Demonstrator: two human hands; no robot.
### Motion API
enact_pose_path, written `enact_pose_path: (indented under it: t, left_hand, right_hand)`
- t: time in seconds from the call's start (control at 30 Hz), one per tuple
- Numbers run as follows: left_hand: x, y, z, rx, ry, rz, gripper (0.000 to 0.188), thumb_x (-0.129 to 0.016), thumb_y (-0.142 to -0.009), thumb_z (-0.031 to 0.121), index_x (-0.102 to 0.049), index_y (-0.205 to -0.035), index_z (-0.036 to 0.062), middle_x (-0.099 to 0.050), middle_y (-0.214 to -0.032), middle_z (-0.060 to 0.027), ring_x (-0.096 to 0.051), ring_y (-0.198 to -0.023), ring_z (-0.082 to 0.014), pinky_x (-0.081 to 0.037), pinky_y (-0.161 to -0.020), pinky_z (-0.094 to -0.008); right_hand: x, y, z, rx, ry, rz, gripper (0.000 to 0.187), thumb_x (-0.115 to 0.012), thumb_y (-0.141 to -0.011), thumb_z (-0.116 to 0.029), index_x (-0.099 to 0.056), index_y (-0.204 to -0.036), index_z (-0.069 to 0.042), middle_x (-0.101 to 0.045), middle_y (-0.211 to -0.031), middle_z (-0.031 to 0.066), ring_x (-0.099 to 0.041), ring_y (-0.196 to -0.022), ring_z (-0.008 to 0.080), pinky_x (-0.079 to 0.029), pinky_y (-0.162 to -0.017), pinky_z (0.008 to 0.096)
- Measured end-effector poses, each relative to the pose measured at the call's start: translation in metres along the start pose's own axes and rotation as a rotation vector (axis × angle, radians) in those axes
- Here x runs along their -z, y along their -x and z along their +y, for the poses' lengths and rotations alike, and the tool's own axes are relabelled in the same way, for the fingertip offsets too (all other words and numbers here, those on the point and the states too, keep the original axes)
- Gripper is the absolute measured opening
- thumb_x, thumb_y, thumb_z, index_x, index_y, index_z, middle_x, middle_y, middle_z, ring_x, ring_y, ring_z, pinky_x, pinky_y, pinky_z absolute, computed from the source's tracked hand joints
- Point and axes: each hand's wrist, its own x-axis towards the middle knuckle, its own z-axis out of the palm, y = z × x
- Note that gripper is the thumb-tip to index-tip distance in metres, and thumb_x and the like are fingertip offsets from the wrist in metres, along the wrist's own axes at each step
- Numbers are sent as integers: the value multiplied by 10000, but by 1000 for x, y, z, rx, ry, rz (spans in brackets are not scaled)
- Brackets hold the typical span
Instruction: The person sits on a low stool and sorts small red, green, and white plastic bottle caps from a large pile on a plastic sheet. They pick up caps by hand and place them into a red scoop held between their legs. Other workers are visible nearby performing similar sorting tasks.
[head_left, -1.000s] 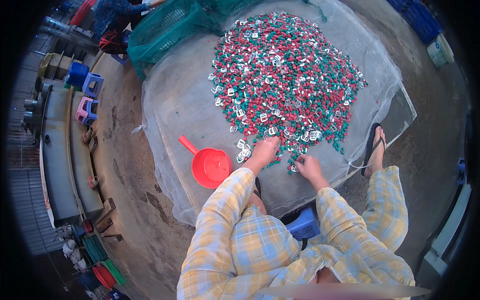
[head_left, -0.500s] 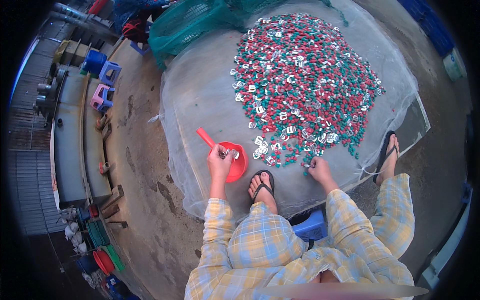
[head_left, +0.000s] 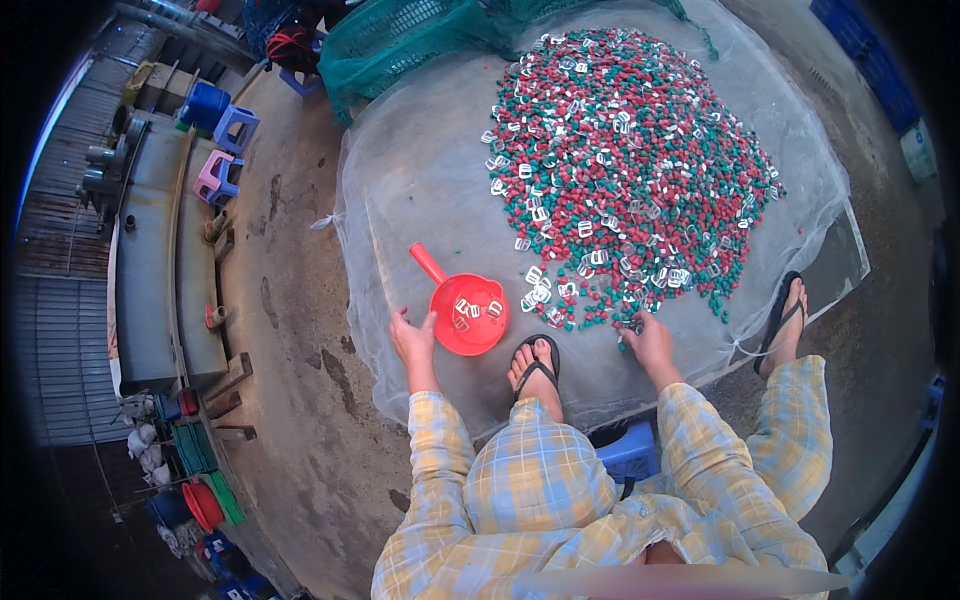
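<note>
A red plastic dipper point(head_left: 455, 325) with a straight handle lies on the pale mesh sheet, and a few clear and white buckle-like pieces point(head_left: 468, 308) rest in its bowl. Just left of the bowl is my left hand point(head_left: 413, 345), empty, its thumb and fingers apart. My right hand point(head_left: 653, 347) is down at the near edge of a large pile point(head_left: 620, 160) of small red and green pieces mixed with buckle-like ones. Its fingertips are pinched together; what lies between them is too small to name. Several white buckle-like pieces point(head_left: 537, 290) sit loose at the pile's near-left edge.
My sandalled feet point(head_left: 537, 375) point(head_left: 785, 320) stand on or beside the sheet point(head_left: 400, 200). A blue stool point(head_left: 630, 452) is beneath me. Green netting point(head_left: 405, 50) covers the far left corner. Small stools point(head_left: 217, 178) and a long metal tank point(head_left: 150, 280) stand at left, blue crates point(head_left: 870, 60) far right.
My left hand has let go of buckle-like pieces, which now lie in the dipper, and has moved left and down off the bowl. The right hand stays at the pile's edge. The whole view shifted slightly.
</note>
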Motion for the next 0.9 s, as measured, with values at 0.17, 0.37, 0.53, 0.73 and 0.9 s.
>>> enact_pose_path:
  t: [0.17,0.37,0.53,0.73,0.9]
  left_hand:
    - [-15,15,-10,337,402,-515,309,-633,-780,54,-577,-1074,-23,-657,-856,-156,-645,-664,-191,-528,-491,-325]
    - [-5,33,71,-14,662,-734,267,-525,-784,-21,-620,-1033,-20,-675,-868,-120,-648,-754,-161,-515,-647,-292]
    - [-15,79,144,-587,205,-1053,300,-578,-754,58,-642,-1046,74,-661,-797,-143,-633,-681,-229,-500,-672,-341]
    - [-59,118,148,-894,44,-1098,273,-650,-745,185,-657,-999,85,-650,-813,-166,-630,-754,-322,-495,-682,-386]
    - [-54,86,164,-406,245,-1152,288,-699,-725,228,-654,-961,70,-644,-838,-143,-621,-834,-312,-485,-764,-411]
  right_hand:
    - [8,-8,-4,-38,-46,-13,268,-699,-748,-298,-649,-814,-43,-633,-708,143,-624,-708,300,-462,-631,416]
    - [40,-48,0,-16,-495,39,209,-671,-793,-222,-619,-771,-21,-593,-614,52,-520,-495,117,-422,-472,304]
    - [105,-38,-62,39,-698,-334,162,-615,-858,-198,-594,-794,-50,-599,-637,12,-510,-471,69,-394,-404,225]
    - [84,-21,-74,173,6,-986,236,-630,-833,-244,-648,-971,-52,-654,-784,61,-633,-629,141,-506,-534,270]
    - [44,-16,-42,474,143,-934,359,-628,-830,-297,-625,-1116,-79,-664,-892,98,-651,-680,162,-529,-607,294]
